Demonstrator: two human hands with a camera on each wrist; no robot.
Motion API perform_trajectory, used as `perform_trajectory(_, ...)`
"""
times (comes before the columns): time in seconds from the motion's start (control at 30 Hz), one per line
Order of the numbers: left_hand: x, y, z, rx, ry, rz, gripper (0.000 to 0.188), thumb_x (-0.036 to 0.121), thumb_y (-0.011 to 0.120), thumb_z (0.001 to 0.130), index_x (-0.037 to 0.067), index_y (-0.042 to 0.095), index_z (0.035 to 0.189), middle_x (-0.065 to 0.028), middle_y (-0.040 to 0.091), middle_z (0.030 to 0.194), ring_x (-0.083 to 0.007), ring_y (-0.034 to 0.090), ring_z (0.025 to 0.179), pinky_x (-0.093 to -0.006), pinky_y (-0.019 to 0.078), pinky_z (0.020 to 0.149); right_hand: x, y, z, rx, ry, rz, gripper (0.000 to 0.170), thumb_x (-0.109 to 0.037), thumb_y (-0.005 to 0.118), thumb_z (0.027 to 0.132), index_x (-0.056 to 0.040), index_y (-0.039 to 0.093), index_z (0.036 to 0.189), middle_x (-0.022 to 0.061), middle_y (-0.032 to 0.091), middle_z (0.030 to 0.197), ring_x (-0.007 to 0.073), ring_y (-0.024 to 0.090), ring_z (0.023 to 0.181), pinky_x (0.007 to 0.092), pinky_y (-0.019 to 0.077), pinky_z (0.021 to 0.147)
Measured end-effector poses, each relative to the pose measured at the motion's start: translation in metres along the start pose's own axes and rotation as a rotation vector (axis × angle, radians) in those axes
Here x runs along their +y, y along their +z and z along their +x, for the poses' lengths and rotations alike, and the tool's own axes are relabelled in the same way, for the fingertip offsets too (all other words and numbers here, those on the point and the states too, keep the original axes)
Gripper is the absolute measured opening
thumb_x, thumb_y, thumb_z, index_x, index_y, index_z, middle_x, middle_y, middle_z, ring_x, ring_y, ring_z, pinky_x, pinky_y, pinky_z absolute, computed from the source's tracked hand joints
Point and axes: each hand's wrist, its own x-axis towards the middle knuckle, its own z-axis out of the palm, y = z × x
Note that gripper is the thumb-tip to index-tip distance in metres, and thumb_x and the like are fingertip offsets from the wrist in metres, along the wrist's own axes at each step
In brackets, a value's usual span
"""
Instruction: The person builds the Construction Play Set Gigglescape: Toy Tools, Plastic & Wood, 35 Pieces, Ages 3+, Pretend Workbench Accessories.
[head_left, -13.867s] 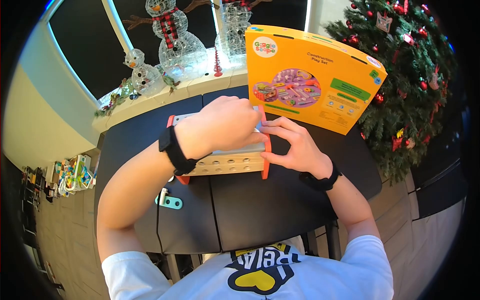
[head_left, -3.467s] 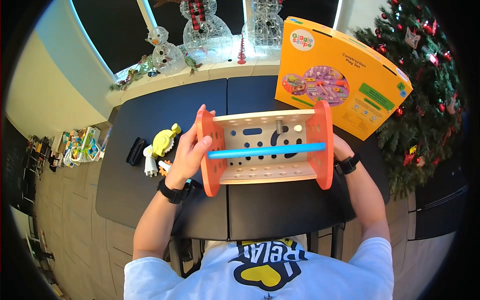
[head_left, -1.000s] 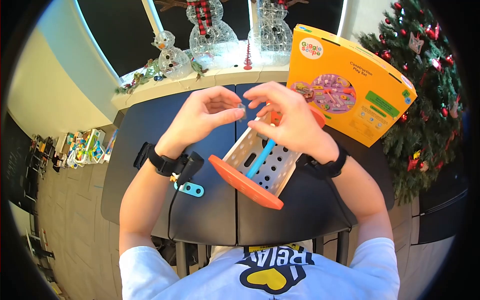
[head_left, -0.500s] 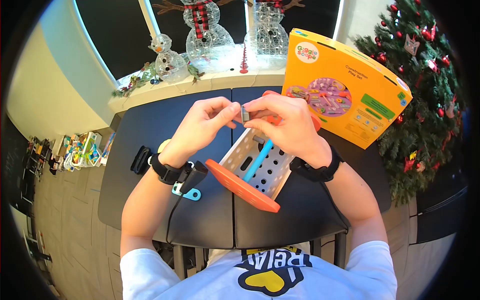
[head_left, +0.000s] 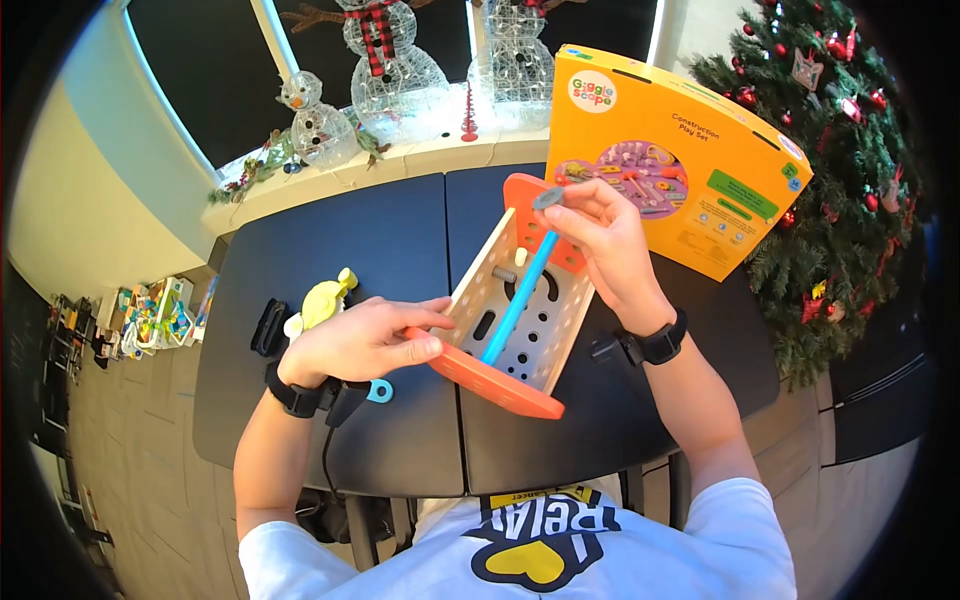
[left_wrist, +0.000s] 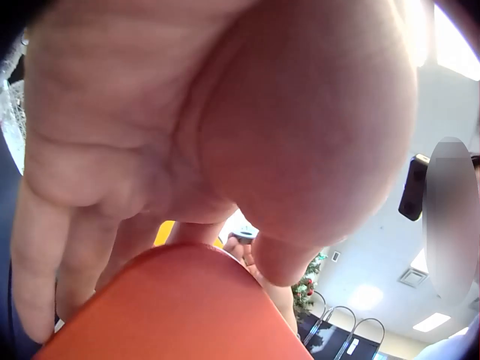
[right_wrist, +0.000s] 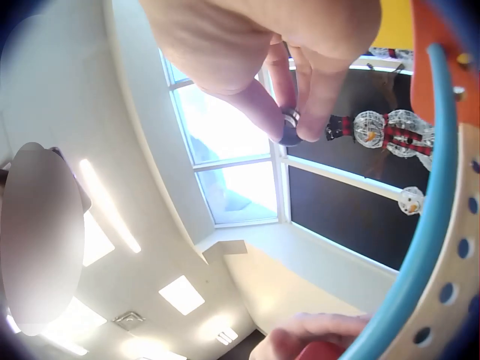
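A toy toolbox (head_left: 500,385) stands diagonally on the dark table, with orange end panels, pale holed wooden sides and a blue bar (head_left: 518,305) across its top. My left hand (head_left: 365,340) grips the corner of its near orange panel, fingers on one side and thumb on the other; the left wrist view shows the panel (left_wrist: 180,307) between them. Above the far end, my right hand (head_left: 620,250) pinches a small grey toy piece (head_left: 548,198) with a round, flat face. Fingertips partly cover that piece (right_wrist: 290,127) in the right wrist view. Inside the toolbox are a grey screw (head_left: 505,274) and a cream peg (head_left: 521,257).
Left of the toolbox lie a yellow-green toy saw (head_left: 322,303), a black object (head_left: 270,325) and a teal holed strip (head_left: 380,391). A large yellow play set box (head_left: 680,160) stands behind on the right. A thin cable runs from the left wrist camera.
The toolbox, earlier held level in both hands, now stands turned diagonally. My left hand has left the grey piece and dropped to the near panel; my right hand has carried the piece right.
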Motion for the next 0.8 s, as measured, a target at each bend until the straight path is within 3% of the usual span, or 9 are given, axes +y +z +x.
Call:
perform_trajectory(0.07,0.002,0.006,-0.001,-0.021,-0.001,-0.03,0.056,0.045,0.06,0.104,-0.003,0.064,0.133,-0.0318,0.051,0.149,-0.0414,0.07,0.112,-0.0417,0.0544,0.096,0.008,-0.01,-0.008,0.037,0.03,-0.034,0.025,0.0,0.077,0.09,0.0014,0.062,0.11,0.0137,0.074,0.109,0.0177,0.072,0.101,0.0312,0.0587,0.089)
perform_trajectory(0.13,0.01,0.012,0.0,-0.064,0.0,0.027,0.057,0.048,0.059,0.104,0.0,0.064,0.134,-0.0308,0.049,0.151,-0.0427,0.069,0.112,-0.0437,0.0544,0.096,0.015,-0.025,-0.014,0.07,0.03,-0.086,0.026,-0.001,0.077,0.09,0.0006,0.061,0.111,0.0127,0.073,0.107,0.0168,0.072,0.099,0.0305,0.0581,0.089)
perform_trajectory(0.3,0.022,0.026,0.0,-0.071,0.052,0.16,0.061,0.056,0.058,0.102,0.007,0.062,0.138,-0.0289,0.047,0.154,-0.0486,0.068,0.107,-0.0487,0.0529,0.098,0.015,-0.062,-0.022,0.062,0.129,-0.528,0.027,-0.006,0.077,0.09,0.0009,0.061,0.111,0.0115,0.073,0.102,0.0164,0.072,0.095,0.0294,0.0569,0.086)
perform_trajectory(0.47,0.019,0.027,0.009,-0.076,0.098,0.187,0.064,0.059,0.057,0.101,0.005,0.062,0.137,-0.0259,0.053,0.151,-0.0513,0.067,0.104,-0.0501,0.0527,0.098,0.013,-0.048,-0.016,-0.144,0.202,-1.053,0.024,-0.008,0.072,0.089,0.003,0.066,0.11,0.017,0.076,0.095,0.0257,0.075,0.095,0.0368,0.0573,0.087)
perform_trajectory(0.57,0.022,0.021,0.013,-0.085,0.089,0.164,0.065,0.057,0.057,0.102,0.002,0.062,0.137,-0.0233,0.059,0.145,-0.0495,0.066,0.107,-0.0494,0.0533,0.097,0.021,-0.043,-0.002,-0.467,0.226,-1.248,0.024,-0.012,0.07,0.093,-0.001,0.067,0.114,0.0163,0.075,0.099,0.0318,0.073,0.101,0.0397,0.0558,0.09)
perform_trajectory(0.6,0.024,0.019,0.013,-0.091,0.084,0.126,0.064,0.056,0.057,0.103,0.001,0.061,0.137,-0.0224,0.062,0.142,-0.0487,0.066,0.108,-0.0489,0.0535,0.097,0.024,-0.043,0.005,-0.556,0.335,-1.329,0.026,-0.016,0.067,0.096,-0.0056,0.07,0.119,0.0153,0.075,0.105,0.0364,0.07,0.106,0.0446,0.0542,0.093)
perform_trajectory(0.67,0.019,0.017,0.015,-0.068,0.124,0.099,0.061,0.05,0.056,0.105,-0.001,0.061,0.137,-0.0205,0.069,0.133,-0.044,0.067,0.112,-0.0459,0.0545,0.097,0.027,-0.045,0.016,-0.661,0.383,-1.328,0.027,-0.02,0.066,0.098,-0.0062,0.07,0.121,0.0158,0.074,0.11,0.0355,0.069,0.11,0.0452,0.0537,0.095)
perform_trajectory(0.77,0.0,0.016,0.018,-0.032,0.151,0.006,0.057,0.046,0.057,0.106,-0.001,0.061,0.138,-0.0207,0.069,0.132,-0.0406,0.069,0.114,-0.0442,0.0547,0.098,0.024,-0.047,0.033,-0.855,0.455,-1.329,0.032,-0.028,0.06,0.103,-0.0068,0.068,0.126,0.0152,0.073,0.116,0.0324,0.068,0.112,0.0444,0.053,0.096)
perform_trajectory(0.8,-0.008,0.017,0.019,-0.005,0.173,-0.009,0.052,0.041,0.058,0.107,-0.001,0.062,0.138,-0.0204,0.071,0.128,-0.0356,0.071,0.112,-0.0424,0.0551,0.098,0.023,-0.046,0.039,-0.906,0.49,-1.324,0.034,-0.028,0.059,0.103,-0.0065,0.066,0.127,0.0146,0.073,0.115,0.0313,0.068,0.111,0.0441,0.0531,0.095)
